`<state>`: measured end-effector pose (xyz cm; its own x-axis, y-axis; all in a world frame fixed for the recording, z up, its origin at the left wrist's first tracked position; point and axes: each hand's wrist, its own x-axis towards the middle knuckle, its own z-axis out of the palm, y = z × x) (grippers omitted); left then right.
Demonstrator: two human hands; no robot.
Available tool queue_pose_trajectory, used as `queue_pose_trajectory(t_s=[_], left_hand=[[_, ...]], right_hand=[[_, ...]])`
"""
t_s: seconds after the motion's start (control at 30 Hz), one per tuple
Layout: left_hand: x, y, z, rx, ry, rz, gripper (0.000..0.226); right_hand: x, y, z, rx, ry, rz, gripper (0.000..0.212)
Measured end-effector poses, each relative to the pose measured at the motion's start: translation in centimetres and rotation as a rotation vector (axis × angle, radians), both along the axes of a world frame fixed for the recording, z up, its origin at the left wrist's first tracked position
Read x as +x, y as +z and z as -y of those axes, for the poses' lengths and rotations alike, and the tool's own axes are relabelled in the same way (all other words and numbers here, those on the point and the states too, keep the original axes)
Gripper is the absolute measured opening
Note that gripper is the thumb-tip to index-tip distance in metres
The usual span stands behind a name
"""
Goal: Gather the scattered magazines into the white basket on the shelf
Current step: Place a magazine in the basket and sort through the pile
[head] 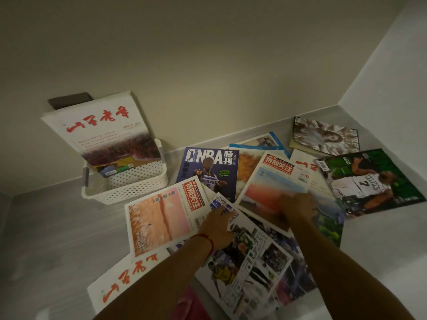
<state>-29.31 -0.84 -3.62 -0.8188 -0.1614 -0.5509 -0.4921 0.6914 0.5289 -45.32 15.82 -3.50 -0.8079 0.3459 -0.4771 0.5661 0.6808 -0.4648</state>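
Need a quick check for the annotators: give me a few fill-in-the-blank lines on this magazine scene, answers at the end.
1. The white basket already holds ____ magazine, leaning on the wall.
2. The green magazine shows a jersey with the number ____.
3. The left hand wears a ____ string at the wrist.
4. The right hand rests on a magazine whose picture is mostly ____.

Answers: one; 7; red; orange

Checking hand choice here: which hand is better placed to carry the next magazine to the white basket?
Probably left. The left hand lies on the overlapping magazines nearest the white basket, which stands at far left. The right hand rests further right, on the sunset-cover magazine.
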Motion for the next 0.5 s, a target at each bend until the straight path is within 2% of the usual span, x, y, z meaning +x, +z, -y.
queue_pose_trajectory(t_s=[0.07, 0.13, 0.23, 0.37, 0.5], left_hand=[[0.2, -0.2, 0.3, -0.002, -0.024, 0.01, 0.076], [0.5, -0.2, 0.8, 0.018, -0.037, 0.028, 0.077], [1.0, -0.2, 1.4, 0.081, -0.017, 0.03, 0.074], [1.6, 0.1, 2.1, 0.189, 0.099, 0.014, 0.061], [1.8, 1.1, 2.3, 0.246, 0.317, -0.185, 0.031]], right_hand=[[-0.5, -0.4, -1.2, -0.172, -0.038, -0.053, 0.044], [-1.1, -0.6, -2.2, -0.329, -0.019, -0.07, 0.03], [-1.7, -0.7, -3.2, -0.354, 0.124, -0.11, 0.026], [-1.9, 0.5, -4.6, -0.584, 0.136, -0.223, 0.023], [-1.8, 1.8, -5.8, -0.79, 0.151, -0.126, 0.019]])
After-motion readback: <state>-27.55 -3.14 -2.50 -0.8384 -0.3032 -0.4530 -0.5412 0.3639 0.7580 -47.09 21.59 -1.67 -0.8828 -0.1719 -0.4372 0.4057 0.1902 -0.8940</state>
